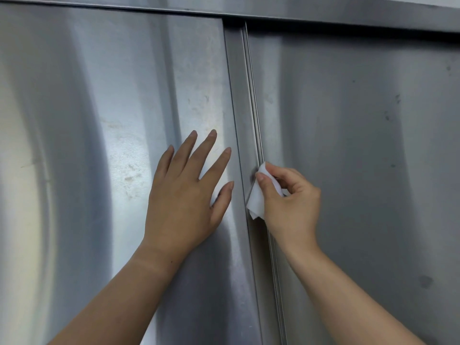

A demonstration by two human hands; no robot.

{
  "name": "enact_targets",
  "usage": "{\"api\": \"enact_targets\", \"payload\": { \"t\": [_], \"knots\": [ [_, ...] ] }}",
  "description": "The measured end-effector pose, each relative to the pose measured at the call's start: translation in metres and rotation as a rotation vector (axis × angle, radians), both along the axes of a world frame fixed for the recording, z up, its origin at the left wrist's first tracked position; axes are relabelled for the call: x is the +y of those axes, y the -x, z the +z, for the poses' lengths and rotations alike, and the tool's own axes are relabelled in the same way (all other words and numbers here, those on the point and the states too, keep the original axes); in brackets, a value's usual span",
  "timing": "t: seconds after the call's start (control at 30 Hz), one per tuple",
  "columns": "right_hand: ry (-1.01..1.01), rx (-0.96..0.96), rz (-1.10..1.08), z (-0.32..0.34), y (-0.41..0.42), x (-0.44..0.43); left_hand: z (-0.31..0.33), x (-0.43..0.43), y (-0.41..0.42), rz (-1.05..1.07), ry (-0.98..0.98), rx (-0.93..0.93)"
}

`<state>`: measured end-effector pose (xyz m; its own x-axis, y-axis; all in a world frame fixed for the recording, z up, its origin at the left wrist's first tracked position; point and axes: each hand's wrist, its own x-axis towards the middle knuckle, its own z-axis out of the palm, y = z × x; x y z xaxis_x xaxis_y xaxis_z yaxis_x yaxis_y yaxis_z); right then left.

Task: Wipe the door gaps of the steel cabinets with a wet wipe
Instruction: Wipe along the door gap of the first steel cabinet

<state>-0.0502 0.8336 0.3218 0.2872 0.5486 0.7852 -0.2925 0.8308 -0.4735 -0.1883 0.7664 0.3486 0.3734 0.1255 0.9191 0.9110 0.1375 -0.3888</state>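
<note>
Wet wipe [255, 202], white and folded, sat just right of the frame's centre. We held it pinched between the thumb and curled fingers of our right hand [288, 202], pressed against the vertical door gap [254, 115], which ran from the upper middle of the frame down to the bottom edge. Our left hand [184, 192] lay flat and released on the left cabinet door [112, 95], fingers straight and spread, the thumb close beside the steel strip edging the gap. That door bore pale smudges at centre-left of the frame. The right cabinet door [361, 145] showed a few small dark specks toward the right side. A steel rail [323, 13] crossed the top of the frame above both doors.
</note>
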Motion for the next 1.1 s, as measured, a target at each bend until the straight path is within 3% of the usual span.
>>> {"api": "enact_targets", "payload": {
  "t": [0.2,0.37,0.47,0.6,0.8,1.1],
  "knots": [
    [0.030,0.013,0.032,-0.023,0.000,-0.009,0.000,0.000,0.000,-0.013,0.001,-0.001],
    [0.055,-0.054,0.002,-0.005,-0.003,-0.007,0.001,-0.002,-0.001,0.002,0.017,-0.015],
    [0.066,-0.048,0.016,-0.015,-0.003,-0.011,-0.025,-0.003,-0.010,-0.036,0.050,-0.120],
    [0.102,-0.061,0.040,-0.044,-0.006,-0.015,-0.066,-0.001,-0.013,0.022,0.059,-0.048],
    [0.076,-0.080,0.006,-0.021,-0.007,-0.007,-0.065,-0.001,-0.014,0.009,0.031,-0.050],
    [0.173,-0.047,0.064,-0.054,-0.008,-0.012,-0.066,-0.001,-0.013,0.031,0.056,-0.075]
  ]
}}
